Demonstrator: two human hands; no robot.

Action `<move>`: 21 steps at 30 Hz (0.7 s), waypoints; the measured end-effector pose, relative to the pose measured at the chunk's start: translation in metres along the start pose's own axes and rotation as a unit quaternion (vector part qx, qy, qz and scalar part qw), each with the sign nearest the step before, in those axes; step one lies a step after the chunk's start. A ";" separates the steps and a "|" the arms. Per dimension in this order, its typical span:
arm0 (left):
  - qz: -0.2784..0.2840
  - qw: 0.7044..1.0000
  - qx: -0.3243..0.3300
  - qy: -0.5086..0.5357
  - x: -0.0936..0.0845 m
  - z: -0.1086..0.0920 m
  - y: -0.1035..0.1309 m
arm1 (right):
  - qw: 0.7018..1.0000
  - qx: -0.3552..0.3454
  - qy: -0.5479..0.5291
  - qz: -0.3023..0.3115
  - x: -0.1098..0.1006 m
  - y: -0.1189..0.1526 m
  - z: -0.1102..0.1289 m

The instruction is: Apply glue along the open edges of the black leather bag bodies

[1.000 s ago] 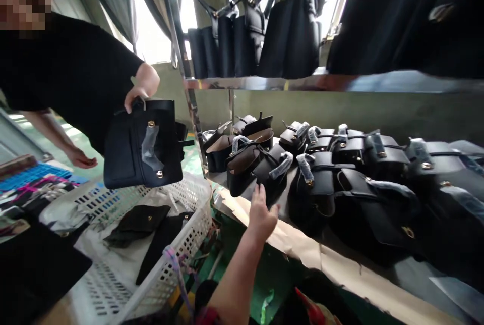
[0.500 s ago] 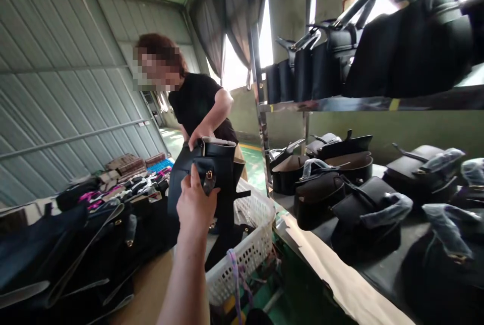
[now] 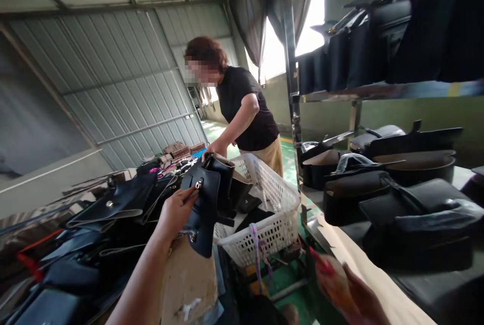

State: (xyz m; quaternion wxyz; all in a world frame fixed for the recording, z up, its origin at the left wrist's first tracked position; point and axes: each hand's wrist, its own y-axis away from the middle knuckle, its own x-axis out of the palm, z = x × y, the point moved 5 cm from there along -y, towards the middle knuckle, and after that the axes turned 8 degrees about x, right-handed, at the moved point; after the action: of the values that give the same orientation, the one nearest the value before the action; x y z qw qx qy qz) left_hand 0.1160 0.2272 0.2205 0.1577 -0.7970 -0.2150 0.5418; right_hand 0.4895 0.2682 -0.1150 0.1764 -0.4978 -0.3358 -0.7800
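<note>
My left hand [image 3: 176, 211] is at the near side of a black leather handbag [image 3: 207, 209], its fingers closed on the flap beside a gold-coloured clasp [image 3: 198, 184]. The bag is tilted over the near rim of a white perforated basket [image 3: 260, 236]. A co-worker's hand [image 3: 217, 148] is at the bag's top edge. At lower right my right hand [image 3: 351, 292] is smeared by motion, next to a strip of brown paper [image 3: 357, 264]. A pinkish-red patch shows at its front; whether it holds something is unclear.
A co-worker [image 3: 245, 108] in a black top stands behind the basket. Black bag pieces [image 3: 109, 209] lie heaped on the left, beside a cardboard piece [image 3: 189, 279]. On the right, a rack with a metal post [image 3: 291, 77] carries black bags [image 3: 419, 214] on two levels.
The view has swung left, so the scene sits further right. The bag has tilted and lowered, and my left hand has gone from its front to its left side. My right hand has come into view.
</note>
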 end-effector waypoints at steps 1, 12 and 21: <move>-0.016 1.000 -0.005 0.001 -0.003 0.002 0.005 | 0.999 -0.025 -0.025 0.005 0.018 -0.018 0.012; 0.022 0.974 -0.020 -0.223 -0.074 0.013 0.062 | 0.977 0.009 -0.137 0.161 0.242 -0.197 -0.038; 0.338 0.886 -0.068 -0.310 -0.018 0.064 0.124 | 0.976 0.087 -0.089 0.178 0.169 -0.137 -0.148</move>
State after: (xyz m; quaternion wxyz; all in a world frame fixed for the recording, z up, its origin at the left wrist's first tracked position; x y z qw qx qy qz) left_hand 0.0721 0.1127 0.1511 -0.1645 -0.6215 -0.0071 0.7660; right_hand 0.2341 0.2726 -0.0524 0.3247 -0.5998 -0.3229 -0.6561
